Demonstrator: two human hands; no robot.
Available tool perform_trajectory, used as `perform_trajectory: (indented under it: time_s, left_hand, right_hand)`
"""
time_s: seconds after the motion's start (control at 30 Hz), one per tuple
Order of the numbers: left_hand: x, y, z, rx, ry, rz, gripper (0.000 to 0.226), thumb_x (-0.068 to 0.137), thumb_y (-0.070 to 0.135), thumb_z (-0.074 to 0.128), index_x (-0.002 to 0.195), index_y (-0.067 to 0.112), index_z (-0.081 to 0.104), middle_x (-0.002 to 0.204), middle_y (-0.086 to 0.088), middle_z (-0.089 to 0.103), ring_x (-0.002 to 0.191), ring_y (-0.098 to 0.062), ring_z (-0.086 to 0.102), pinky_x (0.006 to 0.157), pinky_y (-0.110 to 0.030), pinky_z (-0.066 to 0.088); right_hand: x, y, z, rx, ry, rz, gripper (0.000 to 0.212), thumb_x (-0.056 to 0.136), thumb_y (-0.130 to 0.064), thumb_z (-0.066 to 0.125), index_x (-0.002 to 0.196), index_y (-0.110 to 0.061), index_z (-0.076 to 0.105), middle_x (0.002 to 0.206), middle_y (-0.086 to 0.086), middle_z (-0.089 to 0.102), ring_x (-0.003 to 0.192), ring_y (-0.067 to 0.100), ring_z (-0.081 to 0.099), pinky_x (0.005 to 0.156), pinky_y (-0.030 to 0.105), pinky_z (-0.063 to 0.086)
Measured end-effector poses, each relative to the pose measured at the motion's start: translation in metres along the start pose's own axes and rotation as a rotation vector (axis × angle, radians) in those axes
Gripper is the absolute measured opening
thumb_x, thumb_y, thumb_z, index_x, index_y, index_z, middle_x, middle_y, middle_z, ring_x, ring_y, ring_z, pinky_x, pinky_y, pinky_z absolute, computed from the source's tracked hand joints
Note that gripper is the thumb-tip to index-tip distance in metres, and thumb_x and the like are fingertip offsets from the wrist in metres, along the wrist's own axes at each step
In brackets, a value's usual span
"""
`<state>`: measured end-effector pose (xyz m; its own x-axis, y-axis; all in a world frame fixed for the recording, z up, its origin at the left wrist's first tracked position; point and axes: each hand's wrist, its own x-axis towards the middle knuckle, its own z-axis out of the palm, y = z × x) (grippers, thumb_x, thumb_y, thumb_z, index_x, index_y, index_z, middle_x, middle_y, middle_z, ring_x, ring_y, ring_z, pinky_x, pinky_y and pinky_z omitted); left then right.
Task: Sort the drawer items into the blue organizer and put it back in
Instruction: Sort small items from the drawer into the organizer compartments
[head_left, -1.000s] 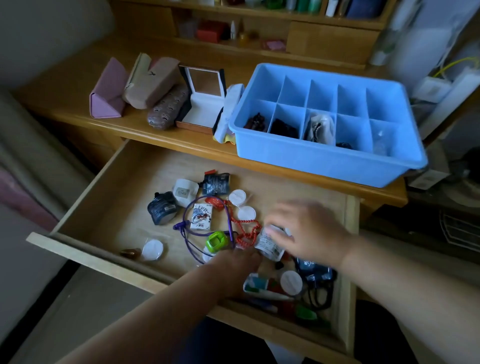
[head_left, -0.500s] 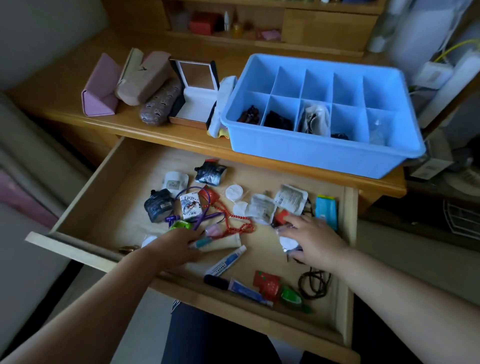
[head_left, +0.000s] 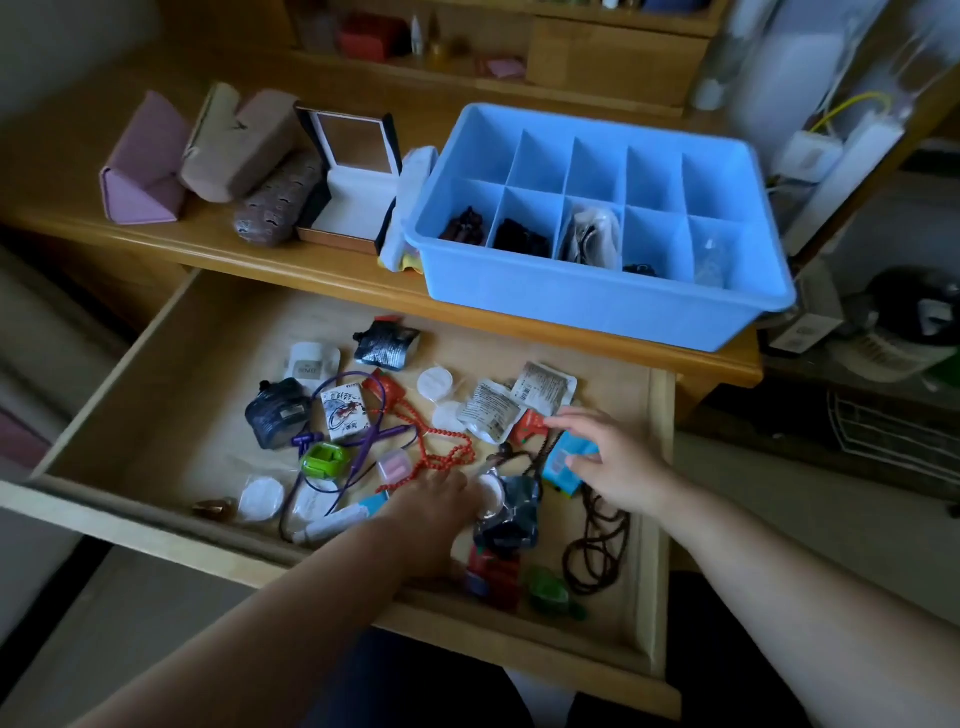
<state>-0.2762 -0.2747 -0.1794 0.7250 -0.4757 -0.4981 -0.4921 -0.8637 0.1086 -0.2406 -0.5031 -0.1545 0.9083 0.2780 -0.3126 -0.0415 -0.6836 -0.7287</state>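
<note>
Now both grips released over drawer (head_left: 171, 358) clutter: right hand (head_left: 610, 462), left hand (head_left: 441, 501); blue organizer (head_left: 597, 306) well apart on desk.

A home room: wooden bench (head_left: 311, 260) with cluttered shelves (head_left: 519, 78), glasses cases (head_left: 244, 143), small mirror box (head_left: 353, 171).
</note>
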Motion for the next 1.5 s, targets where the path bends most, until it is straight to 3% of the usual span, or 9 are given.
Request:
perform_trajectory:
  time_s: [0.13, 0.27, 0.5, 0.67, 0.83, 0.93, 1.1, 1.3, 1.5]
  left_hand:
    - [-0.009, -0.017, -0.002, -0.192, 0.062, -0.077, 0.055, 0.081, 0.057, 0.061, 0.122, 0.023, 0.047, 0.121, 0.002, 0.054, 0.112, -0.019, 0.053, 0.09, -0.03, 0.044]
    - [-0.016, -0.034, -0.004, -0.235, 0.112, -0.228, 0.025, 0.093, 0.036, 0.05, 0.114, 0.023, 0.053, 0.108, -0.001, 0.062, 0.098, -0.022, 0.06, 0.079, -0.029, 0.045]
    - [-0.023, -0.062, 0.003, -0.476, 0.29, -0.385, 0.01, 0.089, 0.02, 0.056, 0.091, 0.028, 0.051, 0.087, 0.003, 0.06, 0.074, -0.012, 0.054, 0.06, -0.021, 0.04]
    - [-0.019, -0.058, 0.002, -0.485, 0.457, -0.19, 0.043, 0.086, 0.011, 0.06, 0.128, 0.021, 0.055, 0.13, 0.001, 0.051, 0.118, -0.018, 0.048, 0.098, -0.026, 0.04]
    - [-0.013, -0.03, 0.013, -0.321, 0.194, -0.009, 0.065, 0.089, 0.023, 0.052, 0.146, 0.039, 0.024, 0.156, 0.015, 0.009, 0.144, -0.012, 0.005, 0.118, -0.037, 0.016]
    - [-0.008, -0.02, 0.015, -0.37, 0.13, 0.059, 0.061, 0.09, 0.021, 0.049, 0.144, 0.039, 0.03, 0.158, 0.013, 0.009, 0.145, -0.01, 0.003, 0.119, -0.039, 0.011]
    - [-0.012, -0.03, 0.002, -0.625, 0.486, 0.047, 0.025, 0.085, 0.009, 0.061, 0.105, 0.016, 0.072, 0.114, 0.003, 0.067, 0.107, -0.011, 0.06, 0.094, -0.027, 0.046]
    - [-0.014, -0.041, 0.003, -0.556, 0.518, -0.114, 0.024, 0.086, 0.013, 0.057, 0.103, 0.022, 0.071, 0.107, 0.006, 0.066, 0.104, -0.011, 0.057, 0.087, -0.022, 0.045]
    - [-0.016, -0.037, 0.01, -0.478, 0.415, -0.164, 0.029, 0.084, 0.032, 0.058, 0.112, 0.029, 0.064, 0.117, 0.011, 0.058, 0.113, -0.009, 0.047, 0.095, -0.025, 0.041]
  right_hand:
    - [-0.001, 0.005, -0.016, -0.289, 0.206, -0.03, 0.021, 0.089, -0.009, 0.055, 0.104, -0.019, 0.066, 0.109, -0.003, 0.058, 0.097, 0.018, 0.06, 0.079, 0.028, 0.05]
    - [-0.012, 0.009, -0.003, -0.623, 0.011, -0.066, 0.032, 0.086, -0.031, 0.06, 0.118, -0.029, 0.06, 0.134, -0.006, 0.049, 0.112, 0.018, 0.055, 0.085, 0.024, 0.041]
    - [-0.045, 0.008, 0.05, -0.631, -0.384, -0.188, 0.054, 0.088, -0.032, 0.059, 0.138, -0.042, 0.041, 0.16, -0.007, -0.003, 0.146, 0.021, -0.009, 0.116, 0.043, 0.014]
    - [-0.046, -0.01, 0.043, -0.74, -0.468, -0.168, 0.045, 0.089, -0.042, 0.055, 0.132, -0.032, 0.052, 0.152, -0.002, 0.032, 0.141, 0.023, 0.022, 0.11, 0.041, 0.029]
    - [-0.029, -0.023, 0.027, -0.792, -0.361, -0.045, 0.033, 0.088, -0.05, 0.05, 0.105, -0.027, 0.066, 0.104, -0.002, 0.067, 0.1, 0.023, 0.06, 0.077, 0.033, 0.046]
    - [-0.009, -0.025, 0.017, -0.709, -0.143, -0.028, 0.026, 0.09, -0.047, 0.047, 0.092, -0.027, 0.064, 0.093, -0.005, 0.066, 0.089, 0.019, 0.061, 0.064, 0.029, 0.04]
    - [0.015, -0.012, 0.011, -0.588, 0.112, 0.016, 0.013, 0.089, -0.035, 0.052, 0.085, -0.031, 0.064, 0.087, -0.011, 0.066, 0.078, 0.011, 0.06, 0.055, 0.025, 0.036]
    - [0.038, -0.009, 0.039, -0.468, 0.02, -0.178, 0.029, 0.09, -0.027, 0.056, 0.118, -0.033, 0.062, 0.116, -0.012, 0.062, 0.102, 0.012, 0.059, 0.079, 0.025, 0.046]
    - [0.046, -0.014, 0.061, -0.733, -0.013, -0.178, 0.022, 0.095, -0.019, 0.046, 0.116, -0.014, 0.052, 0.117, 0.004, 0.052, 0.099, 0.026, 0.056, 0.071, 0.034, 0.044]
